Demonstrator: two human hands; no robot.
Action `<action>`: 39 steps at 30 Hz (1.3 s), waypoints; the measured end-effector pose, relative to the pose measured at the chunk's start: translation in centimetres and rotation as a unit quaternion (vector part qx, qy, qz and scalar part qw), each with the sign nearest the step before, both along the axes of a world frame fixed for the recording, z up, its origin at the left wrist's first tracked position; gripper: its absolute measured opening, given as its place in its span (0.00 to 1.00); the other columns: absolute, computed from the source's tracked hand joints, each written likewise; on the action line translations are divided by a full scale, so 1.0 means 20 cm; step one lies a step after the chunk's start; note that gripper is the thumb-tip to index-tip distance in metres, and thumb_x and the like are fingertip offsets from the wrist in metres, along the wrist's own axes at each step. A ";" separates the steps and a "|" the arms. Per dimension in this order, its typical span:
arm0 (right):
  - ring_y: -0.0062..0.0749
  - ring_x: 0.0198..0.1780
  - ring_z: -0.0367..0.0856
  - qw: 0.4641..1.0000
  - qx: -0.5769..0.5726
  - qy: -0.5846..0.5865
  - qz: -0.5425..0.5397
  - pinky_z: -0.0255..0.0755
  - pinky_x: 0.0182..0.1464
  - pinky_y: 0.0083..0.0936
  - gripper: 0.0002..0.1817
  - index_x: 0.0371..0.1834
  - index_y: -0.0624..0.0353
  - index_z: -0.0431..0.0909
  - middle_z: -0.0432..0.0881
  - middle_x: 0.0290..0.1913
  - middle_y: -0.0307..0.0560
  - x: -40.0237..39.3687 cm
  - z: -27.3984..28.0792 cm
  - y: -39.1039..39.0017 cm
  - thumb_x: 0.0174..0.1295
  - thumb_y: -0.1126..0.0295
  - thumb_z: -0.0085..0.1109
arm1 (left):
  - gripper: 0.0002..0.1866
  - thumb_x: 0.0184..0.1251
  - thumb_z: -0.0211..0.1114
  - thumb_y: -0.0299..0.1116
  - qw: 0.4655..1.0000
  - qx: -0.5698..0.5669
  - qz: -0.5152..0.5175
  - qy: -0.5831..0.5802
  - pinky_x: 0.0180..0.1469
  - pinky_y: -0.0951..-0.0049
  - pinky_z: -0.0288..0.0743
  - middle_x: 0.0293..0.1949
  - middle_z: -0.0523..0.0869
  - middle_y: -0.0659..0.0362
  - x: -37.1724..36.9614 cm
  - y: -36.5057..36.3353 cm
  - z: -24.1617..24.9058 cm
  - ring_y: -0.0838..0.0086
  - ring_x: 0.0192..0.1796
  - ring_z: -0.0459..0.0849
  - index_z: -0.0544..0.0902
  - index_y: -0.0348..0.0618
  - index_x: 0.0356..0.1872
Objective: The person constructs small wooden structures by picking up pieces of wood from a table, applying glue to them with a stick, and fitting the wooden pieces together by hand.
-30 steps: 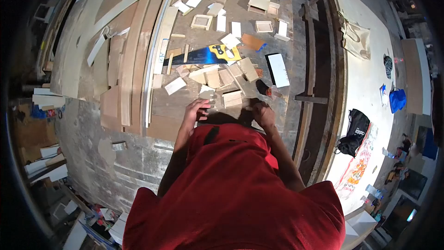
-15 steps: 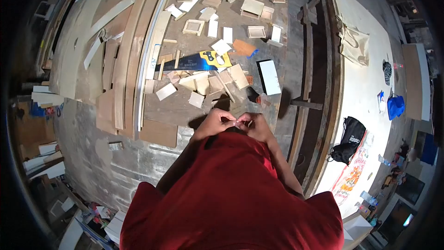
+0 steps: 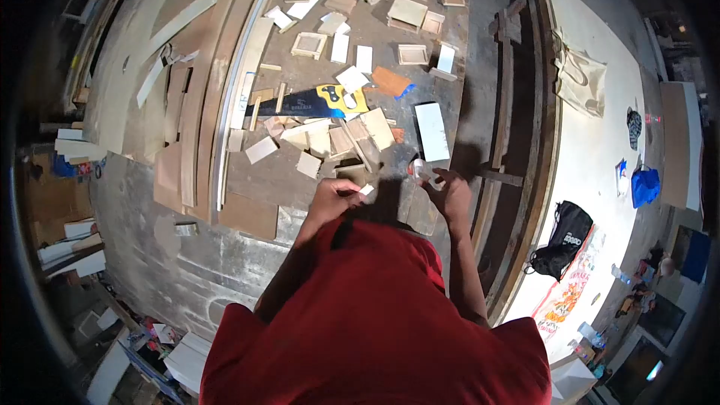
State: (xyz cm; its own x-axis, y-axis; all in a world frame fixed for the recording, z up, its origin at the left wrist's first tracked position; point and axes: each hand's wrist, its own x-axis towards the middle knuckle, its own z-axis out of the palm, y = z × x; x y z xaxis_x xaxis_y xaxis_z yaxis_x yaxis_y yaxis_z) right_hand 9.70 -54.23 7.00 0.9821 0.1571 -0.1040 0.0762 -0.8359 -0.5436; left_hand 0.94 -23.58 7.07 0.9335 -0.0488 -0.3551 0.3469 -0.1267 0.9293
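Note:
Close to my body, my left hand pinches a small white piece between thumb and fingers. Out to the right, my right hand has its fingers curved beside a small clear item below the white block; whether it grips that item is too small to tell. Beyond my hands lie scattered wood pieces and a handsaw with a yellow and black handle. An orange-brown piece with a blue edge rests above the block.
Several small wooden frames lie farther off on the worktable. Long boards run along the left. On the right are a dark beam structure and a pale board with a tote bag and black bag.
My hands were together in front of my chest. Now they are apart, with my right hand moved right toward the clear item and the white piece showing in my left.

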 end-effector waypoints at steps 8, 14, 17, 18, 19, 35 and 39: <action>0.46 0.31 0.90 0.999 0.033 0.021 -0.032 0.82 0.35 0.36 0.11 0.40 0.59 0.89 0.89 0.32 0.54 0.01 -0.11 0.05 0.61 0.63 0.68 | 0.04 0.68 0.69 0.21 0.992 -0.070 0.053 0.086 0.36 0.78 0.81 0.35 0.91 0.59 0.00 -0.01 0.09 0.81 0.34 0.87 0.88 0.35 0.42; 0.54 0.30 0.88 0.998 0.039 -0.012 -0.038 0.81 0.34 0.43 0.10 0.30 0.61 0.83 0.87 0.29 0.57 0.03 -0.13 0.08 0.61 0.65 0.65 | 0.03 0.66 0.71 0.22 0.997 -0.027 0.013 0.068 0.38 0.78 0.81 0.34 0.91 0.59 0.02 -0.03 0.09 0.81 0.35 0.87 0.88 0.34 0.38; 0.57 0.30 0.87 0.998 0.061 -0.017 -0.009 0.81 0.33 0.46 0.10 0.34 0.63 0.77 0.85 0.27 0.59 0.03 -0.20 0.06 0.62 0.67 0.65 | 0.05 0.64 0.73 0.24 1.000 0.007 -0.002 0.018 0.39 0.77 0.81 0.33 0.90 0.60 0.04 -0.06 0.06 0.81 0.35 0.86 0.88 0.34 0.37; 0.57 0.31 0.87 0.997 0.073 -0.017 -0.007 0.80 0.32 0.45 0.10 0.33 0.65 0.75 0.84 0.27 0.60 0.03 -0.20 0.06 0.62 0.70 0.64 | 0.05 0.64 0.73 0.24 1.000 0.006 -0.003 0.018 0.39 0.77 0.81 0.33 0.90 0.60 0.05 -0.07 0.08 0.81 0.35 0.86 0.88 0.34 0.37; 0.57 0.32 0.88 0.996 0.085 -0.017 -0.005 0.80 0.31 0.44 0.09 0.33 0.66 0.74 0.84 0.26 0.62 0.03 -0.20 0.06 0.63 0.72 0.64 | 0.06 0.64 0.74 0.25 1.000 0.010 -0.007 0.009 0.40 0.77 0.81 0.33 0.90 0.60 0.06 -0.08 0.09 0.81 0.35 0.86 0.88 0.33 0.37; 0.35 0.29 0.88 0.940 0.319 0.013 -0.117 0.84 0.32 0.32 0.11 0.38 0.68 0.73 0.85 0.28 0.51 -0.01 0.10 -0.04 0.67 0.72 0.65 | 0.10 0.67 0.71 0.22 0.995 -0.085 0.021 0.043 0.41 0.75 0.88 0.40 0.91 0.53 0.19 -0.10 0.25 0.76 0.38 0.89 0.87 0.30 0.48; 0.33 0.31 0.88 0.819 0.542 0.073 -0.173 0.86 0.34 0.31 0.08 0.38 0.65 0.73 0.85 0.33 0.51 -0.04 0.30 -0.09 0.75 0.72 0.57 | 0.10 0.67 0.70 0.20 0.997 -0.071 0.026 0.035 0.39 0.76 0.87 0.40 0.91 0.54 0.24 -0.13 0.41 0.77 0.38 0.89 0.87 0.31 0.49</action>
State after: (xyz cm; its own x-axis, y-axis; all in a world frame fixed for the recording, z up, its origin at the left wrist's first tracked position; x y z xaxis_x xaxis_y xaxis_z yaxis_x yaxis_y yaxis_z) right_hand 8.82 -56.01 12.99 0.9768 -0.0499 -0.2080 -0.1955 0.1866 -0.9628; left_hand 5.72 -26.26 15.23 0.9091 -0.0547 -0.4129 0.4146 0.0245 0.9097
